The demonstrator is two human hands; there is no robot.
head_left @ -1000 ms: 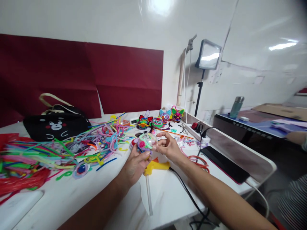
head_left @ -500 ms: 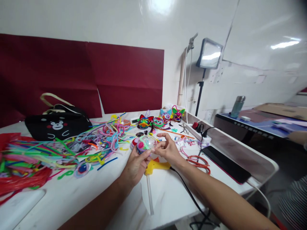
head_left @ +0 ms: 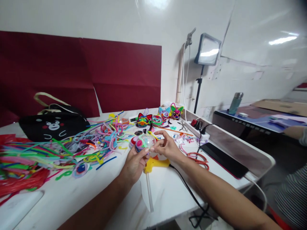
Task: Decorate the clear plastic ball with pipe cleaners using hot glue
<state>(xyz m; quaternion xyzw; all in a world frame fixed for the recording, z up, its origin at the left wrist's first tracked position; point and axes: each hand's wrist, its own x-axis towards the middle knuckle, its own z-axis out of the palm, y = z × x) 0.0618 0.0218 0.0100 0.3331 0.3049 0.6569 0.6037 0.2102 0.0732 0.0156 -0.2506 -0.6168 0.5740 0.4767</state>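
Over the middle of the table, a clear ball is partly covered with colourful pipe cleaners, including a pink coil on its left side. My left hand is closed round its lower left, thumb towards me. With thumb and index finger, my right hand pinches at the ball's right edge; whether a small piece sits between those fingertips is hidden. Just below the hands lies a yellow hot glue gun with a clear glue stick sticking out towards me.
Pipe cleaners spread across the left, beside a black bag. Several decorated balls stand at the back. Orange-handled scissors, a phone and a power strip lie right. A co-worker's striped sleeve shows at far right.
The camera view has shifted slightly. Both hands keep nearly the same hold on the ball. At the far right, the other person's arm has moved a little.
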